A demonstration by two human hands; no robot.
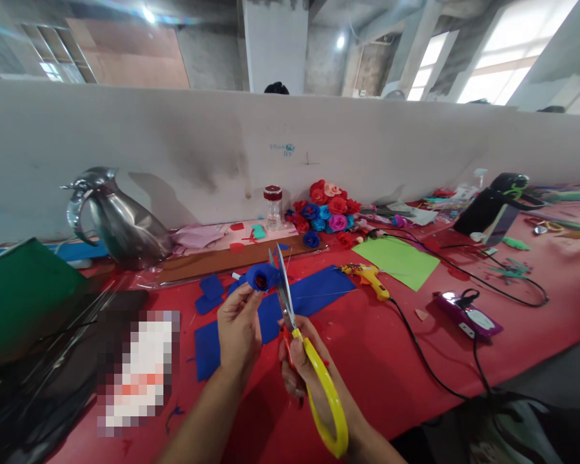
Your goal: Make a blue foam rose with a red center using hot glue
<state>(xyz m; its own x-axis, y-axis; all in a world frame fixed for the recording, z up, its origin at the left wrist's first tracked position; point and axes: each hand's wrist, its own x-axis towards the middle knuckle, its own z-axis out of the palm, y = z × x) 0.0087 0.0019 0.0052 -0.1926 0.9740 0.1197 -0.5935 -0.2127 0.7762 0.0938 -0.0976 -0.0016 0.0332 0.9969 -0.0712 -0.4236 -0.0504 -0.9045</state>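
Between the thumb and fingers of my left hand (pixel 240 324) is a blue handmade flower (pixel 261 278) with a dark rolled centre. My right hand (pixel 305 361) grips a pair of scissors (pixel 286 293) with yellow and red handles. Its blades are parted and point upward, right beside the flower's edge. Below both hands, a long blue strip (pixel 314 293) lies across the red table, and small blue cut pieces (pixel 209 293) rest to the left. A yellow glue gun (pixel 367 278) lies to the right of the scissors.
A bunch of colourful handmade flowers (pixel 329 209) and a glass jar (pixel 273 207) stand by the white partition (pixel 193 148). At left are a steel jug (pixel 120 222) and a green sheet (pixel 26 296). Rightward lie a lime sheet (pixel 399 259), a purple power strip (pixel 468 316) and black cords.
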